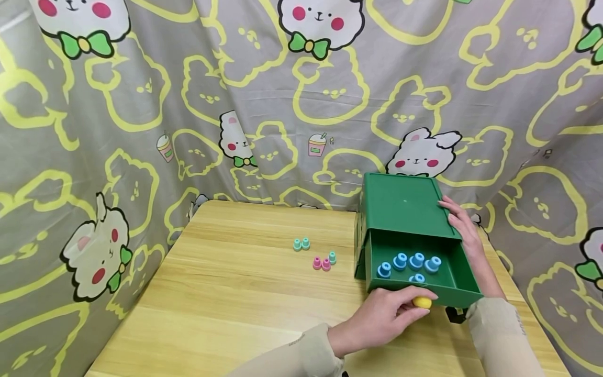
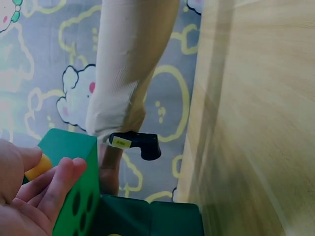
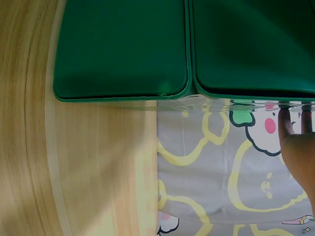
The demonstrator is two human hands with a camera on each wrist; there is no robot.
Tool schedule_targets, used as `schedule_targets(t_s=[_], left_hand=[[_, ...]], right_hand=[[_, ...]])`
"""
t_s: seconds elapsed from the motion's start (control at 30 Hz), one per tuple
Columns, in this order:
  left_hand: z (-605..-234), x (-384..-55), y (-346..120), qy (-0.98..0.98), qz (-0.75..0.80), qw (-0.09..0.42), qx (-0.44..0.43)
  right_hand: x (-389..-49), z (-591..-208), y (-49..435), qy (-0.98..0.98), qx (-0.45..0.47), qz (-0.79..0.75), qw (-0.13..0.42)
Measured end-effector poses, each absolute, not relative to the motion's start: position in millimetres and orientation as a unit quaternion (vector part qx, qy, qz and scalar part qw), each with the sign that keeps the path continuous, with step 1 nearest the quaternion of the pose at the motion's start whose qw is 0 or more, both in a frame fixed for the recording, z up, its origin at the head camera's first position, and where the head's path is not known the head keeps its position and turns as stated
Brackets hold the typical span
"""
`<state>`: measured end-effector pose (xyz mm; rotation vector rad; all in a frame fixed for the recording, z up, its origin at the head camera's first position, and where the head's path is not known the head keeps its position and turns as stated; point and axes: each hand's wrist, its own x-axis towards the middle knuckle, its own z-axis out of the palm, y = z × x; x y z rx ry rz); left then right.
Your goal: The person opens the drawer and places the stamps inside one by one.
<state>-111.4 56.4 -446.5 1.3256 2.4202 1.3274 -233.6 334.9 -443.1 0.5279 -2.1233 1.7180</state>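
A green plastic drawer box stands at the right of the table, its upper drawer pulled out toward me. Inside that drawer are several small blue flanged pegs. My left hand pinches the yellow knob on the drawer's front between thumb and fingers; the left wrist view shows the same knob partly hidden by the fingers. Along the box's right side lies my right hand, fingers extended against the wall near the top edge. The right wrist view shows this hand beside the box.
Two teal pegs stand on the wooden table left of the box. Closer to it are two pink pegs and a teal peg. A patterned curtain hangs behind and beside the table.
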Motion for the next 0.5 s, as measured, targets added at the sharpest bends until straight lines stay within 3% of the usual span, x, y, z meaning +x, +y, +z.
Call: schedule_targets(t_s=[0.5], left_hand=[[-445.3, -115.6, 55.8, 0.785, 0.446, 0.032, 0.428]], right_hand=[[-231.9, -442.6, 333.2, -0.745, 0.18, 0.618, 0.172]])
